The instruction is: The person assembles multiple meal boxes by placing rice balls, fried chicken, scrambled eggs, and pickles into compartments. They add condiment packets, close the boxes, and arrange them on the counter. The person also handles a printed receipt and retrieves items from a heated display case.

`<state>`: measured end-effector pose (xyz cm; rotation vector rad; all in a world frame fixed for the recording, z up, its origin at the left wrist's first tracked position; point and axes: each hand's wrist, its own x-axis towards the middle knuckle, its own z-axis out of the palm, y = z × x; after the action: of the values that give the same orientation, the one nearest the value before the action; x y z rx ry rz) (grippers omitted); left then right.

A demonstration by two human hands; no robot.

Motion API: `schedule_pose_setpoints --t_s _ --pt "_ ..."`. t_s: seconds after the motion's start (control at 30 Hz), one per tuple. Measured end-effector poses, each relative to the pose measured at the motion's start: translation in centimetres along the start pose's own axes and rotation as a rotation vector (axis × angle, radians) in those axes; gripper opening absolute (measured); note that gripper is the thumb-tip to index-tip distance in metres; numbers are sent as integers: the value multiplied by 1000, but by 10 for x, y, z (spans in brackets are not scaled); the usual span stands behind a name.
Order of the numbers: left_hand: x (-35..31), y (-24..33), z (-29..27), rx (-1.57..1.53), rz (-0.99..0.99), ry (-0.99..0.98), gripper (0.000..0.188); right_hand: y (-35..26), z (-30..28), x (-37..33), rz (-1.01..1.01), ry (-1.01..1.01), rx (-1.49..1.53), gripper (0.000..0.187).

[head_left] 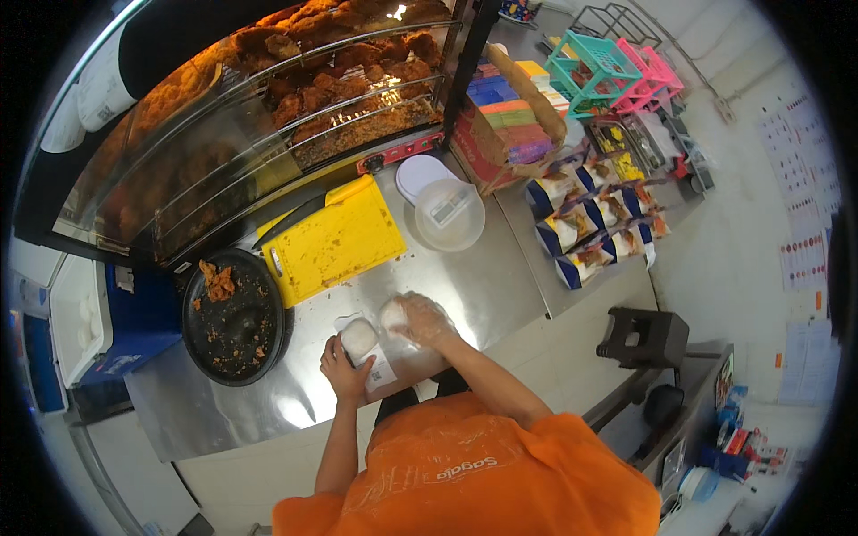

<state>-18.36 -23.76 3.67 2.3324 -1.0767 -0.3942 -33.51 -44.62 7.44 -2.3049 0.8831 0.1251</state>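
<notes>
On the steel counter, a white rounded lump (360,338), which looks like packed rice, sits on a paper wrapper (382,368). My left hand (343,366) is bare and curls around the near left side of this lump, thumb and fingers apart with the lump between them. Just to the right, my right hand (425,322) wears a thin clear plastic glove. Its fingers close over a second white lump (391,314), partly hidden by the hand. Beyond both hands lies a yellow cutting board (335,241) with crumbs, and a dark-handled knife (290,221) rests across its far left corner.
A black round pan (255,326) with fried scraps stands left. Behind is a heated glass cabinet (357,98) of fried pieces. A clear tub (450,214) sits beyond the board. Right are several filled paper packs (585,259), a carton (487,152) and a dark stool (645,335).
</notes>
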Motion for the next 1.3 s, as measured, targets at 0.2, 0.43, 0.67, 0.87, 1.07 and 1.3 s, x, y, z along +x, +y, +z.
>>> schedule_pose_setpoints --t_s 0.2,0.43,0.67,0.87,1.07,1.3 --pt "31 54 43 34 -26 -40 103 32 -8 -4 -128 56 179 86" --pt "-15 37 -2 -154 -168 200 85 -99 -262 117 -407 735 -35 34" --pt "-111 -39 -35 -391 -596 631 29 -250 -366 152 -721 660 -372 29" --pt "-43 -175 -117 -78 -665 965 22 -397 -287 183 -924 700 -261 20" --pt "193 -236 -472 232 2 1465 14 -486 -211 213 -1094 356 -391 16" --pt "440 -288 -528 426 -290 -278 80 -494 -146 194 -1018 191 -290 13"
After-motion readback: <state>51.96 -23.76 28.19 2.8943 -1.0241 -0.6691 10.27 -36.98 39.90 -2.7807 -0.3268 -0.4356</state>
